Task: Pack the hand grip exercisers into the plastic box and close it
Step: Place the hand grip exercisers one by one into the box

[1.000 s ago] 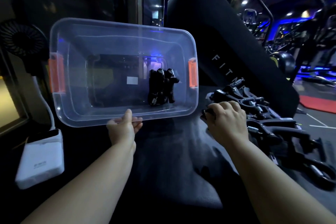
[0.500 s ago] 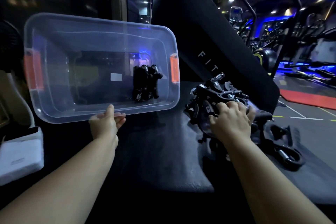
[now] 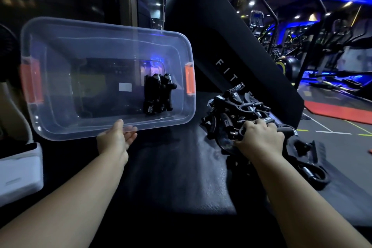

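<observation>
Left grip: clasps the plastic box at its near rim, tilted.
Right grip: closed on exercisers in the pile, right of the box; nearer hand.

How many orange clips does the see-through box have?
2. One orange clip is on the left end of the plastic box, the other orange clip on its right end, near the exercisers inside. No others show.

A gym, dim and blue-lit: exercise machines stand in rows far right, a black padded bench back rises ahead, red floor mat beyond.
</observation>
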`<state>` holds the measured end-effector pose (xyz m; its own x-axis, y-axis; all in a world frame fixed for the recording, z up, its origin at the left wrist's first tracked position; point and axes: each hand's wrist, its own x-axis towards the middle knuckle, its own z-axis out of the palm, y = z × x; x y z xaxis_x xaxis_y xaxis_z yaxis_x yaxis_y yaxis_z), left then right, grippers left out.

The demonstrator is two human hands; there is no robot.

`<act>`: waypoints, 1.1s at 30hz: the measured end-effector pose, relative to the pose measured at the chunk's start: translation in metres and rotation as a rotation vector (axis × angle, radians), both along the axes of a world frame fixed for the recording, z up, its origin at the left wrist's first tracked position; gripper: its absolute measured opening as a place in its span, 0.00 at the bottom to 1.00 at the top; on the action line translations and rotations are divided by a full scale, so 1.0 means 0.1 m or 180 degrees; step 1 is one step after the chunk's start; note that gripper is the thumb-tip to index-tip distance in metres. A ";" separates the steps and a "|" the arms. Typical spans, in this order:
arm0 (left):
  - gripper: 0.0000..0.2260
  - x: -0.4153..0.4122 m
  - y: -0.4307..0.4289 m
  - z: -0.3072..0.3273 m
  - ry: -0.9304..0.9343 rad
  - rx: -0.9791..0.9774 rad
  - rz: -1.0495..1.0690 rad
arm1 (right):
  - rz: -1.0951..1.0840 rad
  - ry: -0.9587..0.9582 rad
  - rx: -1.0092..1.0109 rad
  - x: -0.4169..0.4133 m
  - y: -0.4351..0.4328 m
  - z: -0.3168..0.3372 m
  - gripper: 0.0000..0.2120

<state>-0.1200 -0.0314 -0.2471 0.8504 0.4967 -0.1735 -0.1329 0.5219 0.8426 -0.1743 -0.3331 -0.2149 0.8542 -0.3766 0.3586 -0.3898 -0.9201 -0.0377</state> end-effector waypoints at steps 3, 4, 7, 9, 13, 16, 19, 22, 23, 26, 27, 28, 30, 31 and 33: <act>0.06 0.01 0.00 0.02 0.0065 -0.0054 -0.0014 | 0.0021 -0.0137 -0.0005 0.00 0.06 -0.02 0.16; 0.06 0.01 0.00 0.02 0.0088 -0.0077 -0.0010 | 0.0020 -0.0172 -0.0027 -0.01 0.07 -0.02 0.15; 0.07 0.02 -0.02 0.03 0.0169 -0.0227 -0.0053 | 0.0026 -0.0355 -0.0043 -0.02 0.09 -0.03 0.17; 0.07 0.02 -0.10 0.02 0.0249 -0.0295 -0.0171 | 0.0121 -0.0515 0.0012 -0.03 0.12 -0.03 0.19; 0.05 0.01 -0.25 -0.02 0.0312 -0.0277 -0.0134 | 0.0767 -0.1036 0.0047 -0.05 0.29 -0.04 0.23; 0.05 0.01 -0.27 -0.01 0.0293 -0.0291 -0.0132 | 0.1340 -0.1168 0.0165 -0.04 0.46 -0.05 0.26; 0.07 0.01 -0.29 -0.02 0.0297 -0.0304 -0.0184 | 0.1812 -0.1311 0.0653 0.00 0.64 -0.05 0.25; 0.13 0.02 -0.29 -0.04 0.0269 -0.0293 -0.0167 | 0.2015 -0.1542 0.1229 0.06 0.80 -0.02 0.19; 0.14 0.03 -0.29 -0.05 0.0249 -0.0290 -0.0160 | 0.2052 -0.1588 0.1295 0.07 0.85 0.01 0.18; 0.15 0.03 -0.29 -0.04 0.0150 -0.0309 -0.0139 | 0.2236 -0.1779 0.1398 0.10 1.00 0.11 0.16; 0.14 0.04 -0.29 -0.04 0.0121 -0.0307 -0.0131 | 0.2311 -0.1827 0.1515 0.11 1.06 0.16 0.16; 0.13 0.04 -0.30 -0.04 0.0090 -0.0301 -0.0127 | 0.2372 -0.1837 0.1704 0.12 1.12 0.20 0.15; 0.11 0.05 -0.31 -0.04 0.0023 -0.0307 -0.0111 | 0.2298 -0.1711 0.2197 0.18 1.22 0.30 0.14; 0.10 0.06 -0.31 -0.05 0.0002 -0.0306 -0.0095 | 0.2206 -0.1630 0.2437 0.23 1.25 0.35 0.14; 0.10 0.08 -0.30 -0.08 -0.0027 -0.0299 -0.0081 | 0.2068 -0.1486 0.2834 0.32 1.30 0.43 0.16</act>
